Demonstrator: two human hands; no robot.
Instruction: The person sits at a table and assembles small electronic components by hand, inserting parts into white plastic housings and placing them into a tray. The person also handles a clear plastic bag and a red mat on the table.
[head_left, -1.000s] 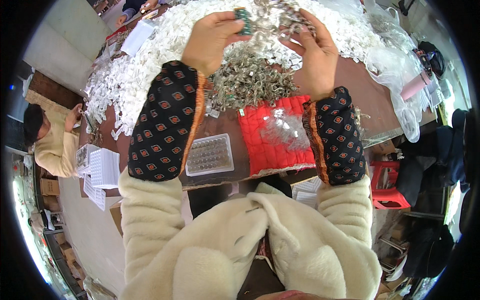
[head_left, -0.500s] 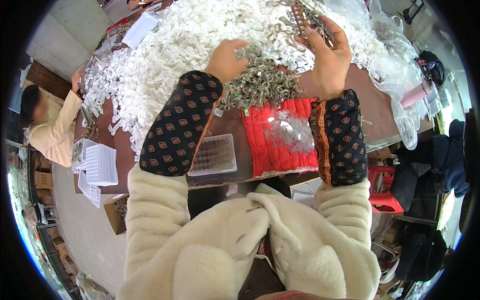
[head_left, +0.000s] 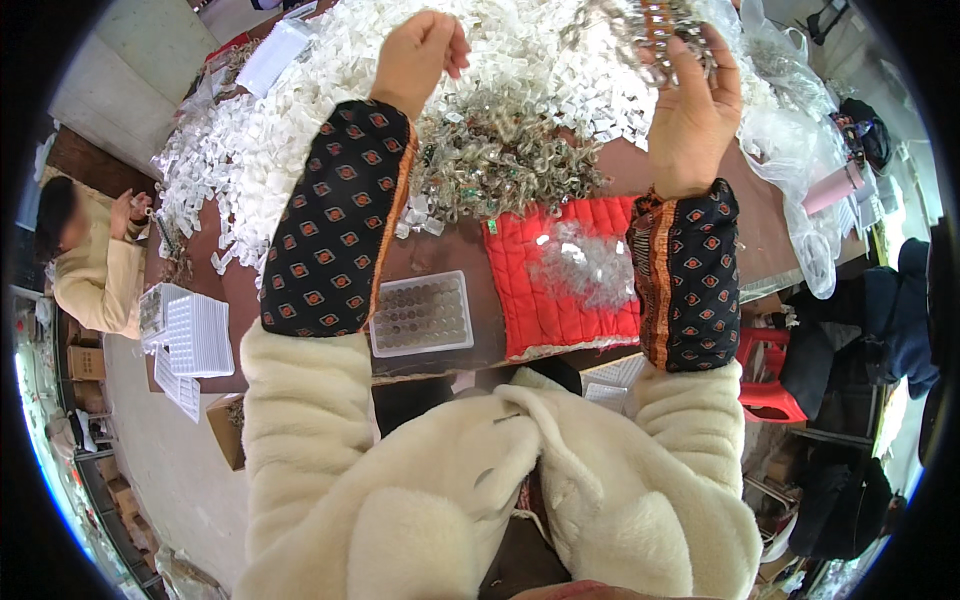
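My right hand (head_left: 692, 125) is raised at the far right of the table, its fingers closed round a bundle of shiny strips (head_left: 655, 32), blurred by motion, with an orange-brown ladder-like band among them. My left hand (head_left: 415, 62) hovers over the big heap of small white plastic pieces (head_left: 330, 110); its fingers are curled inward, and what they hold, if anything, is hidden. Between and below the hands lies a tangled pile of glinting grey-brown curled strips (head_left: 510, 160).
Nearer me lie a tray of round discs (head_left: 422, 312) and a red quilted pad (head_left: 520, 290) bearing clear scraps. White trays (head_left: 197, 335) are stacked at the left, beside a seated person (head_left: 100, 260). Plastic bags (head_left: 800, 190) and a pink cylinder (head_left: 833, 188) occupy the right edge.
My left hand has moved up and left, away from the tangled pile, and its fingers have curled. My right hand has shifted slightly right with the strips. The other person's hand has drawn back from the heap.
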